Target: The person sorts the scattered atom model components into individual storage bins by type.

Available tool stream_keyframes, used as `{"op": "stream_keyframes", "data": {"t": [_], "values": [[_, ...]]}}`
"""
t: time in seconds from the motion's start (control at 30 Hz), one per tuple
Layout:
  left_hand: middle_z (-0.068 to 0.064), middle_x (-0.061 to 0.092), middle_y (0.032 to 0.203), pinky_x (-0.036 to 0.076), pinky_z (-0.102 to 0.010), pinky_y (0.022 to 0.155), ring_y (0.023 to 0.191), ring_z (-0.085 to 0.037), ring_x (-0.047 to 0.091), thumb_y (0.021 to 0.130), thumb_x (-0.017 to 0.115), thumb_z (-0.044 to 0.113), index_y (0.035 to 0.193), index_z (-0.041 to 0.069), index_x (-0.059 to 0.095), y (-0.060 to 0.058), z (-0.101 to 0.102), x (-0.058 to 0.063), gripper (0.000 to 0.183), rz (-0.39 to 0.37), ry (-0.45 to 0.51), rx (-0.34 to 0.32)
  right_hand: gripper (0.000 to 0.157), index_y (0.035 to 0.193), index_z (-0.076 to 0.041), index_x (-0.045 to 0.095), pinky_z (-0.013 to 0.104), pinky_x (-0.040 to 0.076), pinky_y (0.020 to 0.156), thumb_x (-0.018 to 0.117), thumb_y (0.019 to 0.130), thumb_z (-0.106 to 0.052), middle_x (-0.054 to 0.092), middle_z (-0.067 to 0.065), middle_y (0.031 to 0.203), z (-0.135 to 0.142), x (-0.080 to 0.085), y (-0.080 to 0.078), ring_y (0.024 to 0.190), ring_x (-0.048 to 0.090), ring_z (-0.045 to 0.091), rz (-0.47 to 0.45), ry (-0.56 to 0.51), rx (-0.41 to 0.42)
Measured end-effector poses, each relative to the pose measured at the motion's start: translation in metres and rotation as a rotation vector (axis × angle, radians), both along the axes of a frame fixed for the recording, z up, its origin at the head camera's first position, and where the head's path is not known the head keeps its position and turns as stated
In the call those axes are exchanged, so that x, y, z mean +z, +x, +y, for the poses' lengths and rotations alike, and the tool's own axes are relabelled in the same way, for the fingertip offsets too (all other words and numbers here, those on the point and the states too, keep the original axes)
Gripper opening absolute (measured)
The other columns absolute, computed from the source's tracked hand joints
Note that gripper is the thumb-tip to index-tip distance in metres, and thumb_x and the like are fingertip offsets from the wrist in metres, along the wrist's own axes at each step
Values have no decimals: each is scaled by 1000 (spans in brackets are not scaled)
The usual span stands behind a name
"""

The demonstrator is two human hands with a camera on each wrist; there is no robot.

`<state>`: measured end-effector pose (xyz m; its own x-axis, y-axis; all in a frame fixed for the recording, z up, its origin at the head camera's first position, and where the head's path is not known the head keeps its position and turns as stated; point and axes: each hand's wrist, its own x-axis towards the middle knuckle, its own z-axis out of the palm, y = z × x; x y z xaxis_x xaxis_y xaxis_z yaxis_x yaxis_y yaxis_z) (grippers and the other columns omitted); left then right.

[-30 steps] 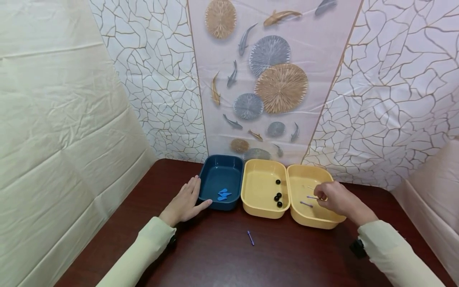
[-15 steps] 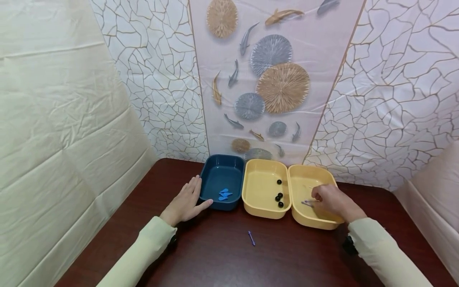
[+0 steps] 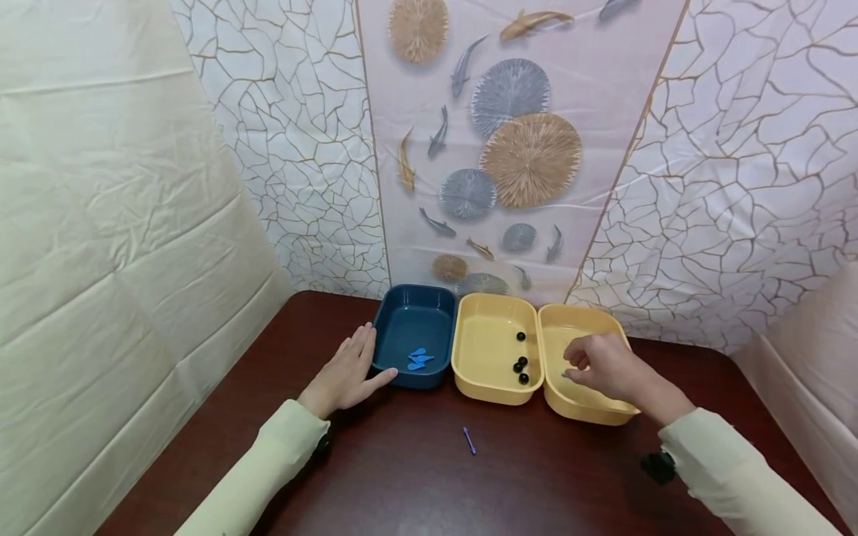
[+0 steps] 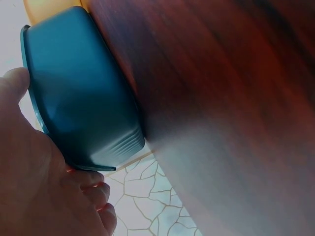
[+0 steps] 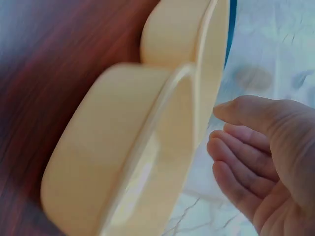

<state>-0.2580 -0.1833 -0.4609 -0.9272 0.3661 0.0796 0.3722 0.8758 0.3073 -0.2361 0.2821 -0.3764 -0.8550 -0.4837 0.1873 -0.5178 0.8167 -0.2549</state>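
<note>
My left hand lies with straight fingers along the left side of a dark blue tray, its thumb at the front rim. In the left wrist view the thumb touches the tray's rim. Several small blue teardrop-shaped pieces lie in this tray. Over the right yellow tray hovers my right hand, fingers loosely bent. The right wrist view shows a gap between thumb and fingertips, with nothing in it. A thin purple stick's end shows below the hand, which hides the rest of the tray's contents.
Between the two other trays stands the middle yellow tray, with several black balls near its right side. One purple stick with knobbed ends lies on the dark table in front. A patterned cloth hangs behind.
My right hand dipped into the right yellow tray and let go of a purple stick there, then shifted slightly left and up. The left hand stays at the blue tray.
</note>
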Motion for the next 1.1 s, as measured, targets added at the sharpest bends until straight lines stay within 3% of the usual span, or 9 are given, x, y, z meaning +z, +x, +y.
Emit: {"op": "stream_keyframes", "data": {"t": [0.17, 0.33, 0.6, 0.77, 1.1], "values": [[-21, 11, 177, 18, -58, 133, 165, -41, 15, 104, 47, 66, 167, -4, 13, -1, 0, 2, 100, 1, -17, 5, 11, 91, -5, 79, 26, 59, 66, 85, 83, -8, 77, -1, 80, -23, 8, 16, 72, 72, 12, 36, -20, 29], [-21, 11, 178, 17, -58, 134, 165, -40, 14, 104, 47, 67, 167, -3, 13, -1, 1, 2, 100, -13, -15, 7, 10, 91, -4, 79, 26, 61, 66, 83, 82, -3, 78, 0, 82, -43, 7, 28, 72, 73, 9, 13, -88, 97], [-21, 11, 178, 17, -58, 133, 165, -41, 14, 104, 46, 66, 167, -4, 13, -1, 2, 0, 100, -15, -14, -1, 9, 93, -3, 77, 22, 60, 63, 83, 85, -3, 77, 0, 80, -70, -15, 42, 71, 69, 0, -95, -118, 228], [-21, 11, 177, 18, -58, 133, 165, -41, 14, 104, 47, 65, 167, -3, 14, 0, 2, 0, 99, -16, -15, 5, 11, 94, -3, 77, 20, 58, 65, 83, 86, -6, 77, 1, 83, -84, -30, 50, 73, 69, 2, -150, -89, 292], [-20, 11, 178, 17, -57, 134, 165, -40, 13, 104, 46, 66, 168, -2, 13, 1, 2, 0, 99, -16, -22, 10, 7, 93, -6, 78, 18, 56, 66, 82, 87, -9, 77, 0, 84, -102, -49, 54, 75, 68, 2, -209, -63, 323]]}}
